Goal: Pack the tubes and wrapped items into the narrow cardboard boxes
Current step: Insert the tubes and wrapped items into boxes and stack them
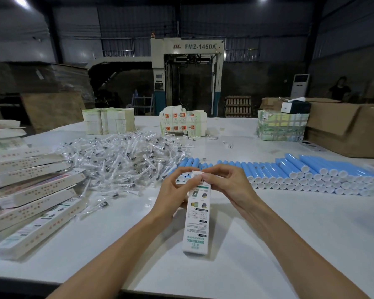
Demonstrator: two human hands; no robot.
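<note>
**A:** Dozens of blue tubes [311, 173] lie in stacked rows across the right of the white bench [289, 229], white caps facing us. Big dim workshop behind, and a tall machine [188, 76] marked FMZ-1450A stands at the back.

**B:** And mid-bench, a loose heap of wrapped brush heads [121, 156], spilling toward the tubes' left end. Along the left edge sits a slanting pile of narrow boxes [30, 190].

**A:** At the far edge are stacks of flat cartons [108, 120], a strapped bundle [281, 126] and a large cardboard box [350, 126] at the right corner. A person [340, 88] stands beyond it.

**B:** Now the hands! One narrow box [195, 225] is held upright in the centre, its bottom end toward the camera.

**A:** The left hand [175, 186] curls round its upper part, fingers pinching the top. The right hand [227, 184] pinches the top flap from the other side, fingertips nearly meeting.

**B:** Room to move?

**A:** Bare white bench top shows on both sides of the forearms, wider on the right, between the tube rows and the near edge. The left is tighter, with boxes close by.
</note>
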